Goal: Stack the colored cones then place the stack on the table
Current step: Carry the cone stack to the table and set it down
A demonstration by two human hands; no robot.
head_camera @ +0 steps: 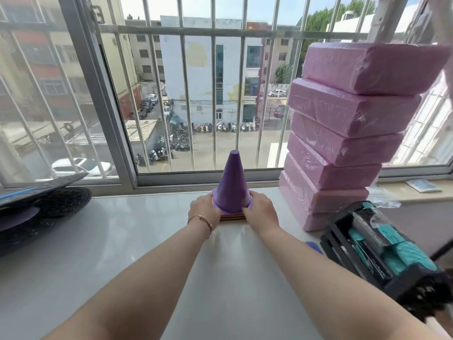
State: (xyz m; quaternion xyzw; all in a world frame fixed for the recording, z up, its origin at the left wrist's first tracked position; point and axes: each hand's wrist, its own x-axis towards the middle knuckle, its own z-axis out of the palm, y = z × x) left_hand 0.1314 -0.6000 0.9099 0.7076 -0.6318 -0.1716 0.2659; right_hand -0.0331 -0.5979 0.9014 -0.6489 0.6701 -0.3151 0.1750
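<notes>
A stack of cones [232, 185] stands upright on the white table [122, 241], close to the window. The top cone is purple; thin red, orange and green base edges [231, 218] show beneath it. My left hand [204, 209] grips the left side of the stack's base, with a thin bracelet on that wrist. My right hand [261, 209] grips the right side of the base. The lower cones' bodies are hidden inside the purple one.
A tall pile of pink wrapped blocks [343, 133] rises just right of the cones. A black crate with teal rolls [384, 253] sits at the right front. Dark round mats [44, 209] lie at the left. A barred window [196, 94] is behind.
</notes>
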